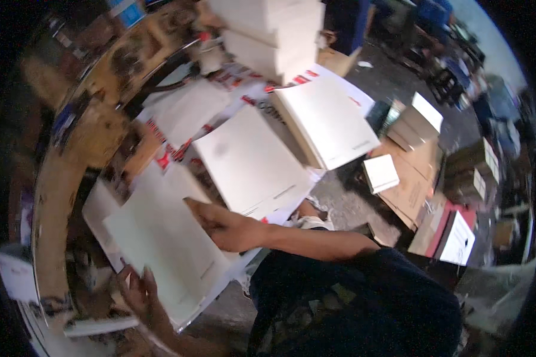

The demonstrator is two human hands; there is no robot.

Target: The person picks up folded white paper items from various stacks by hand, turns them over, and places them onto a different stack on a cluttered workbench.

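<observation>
steady, even pressure from both sides, we judge, best spares the pale sheet (158, 238), left of the frame's centre, from creasing. our right hand (229, 226) curls its fingers narrowly at its right edge; our left hand (142, 294) sits half-curled by its lower left edge. whether either grips, we cannot tell. beyond lies a white pile (333, 122), upper right of centre.
</observation>
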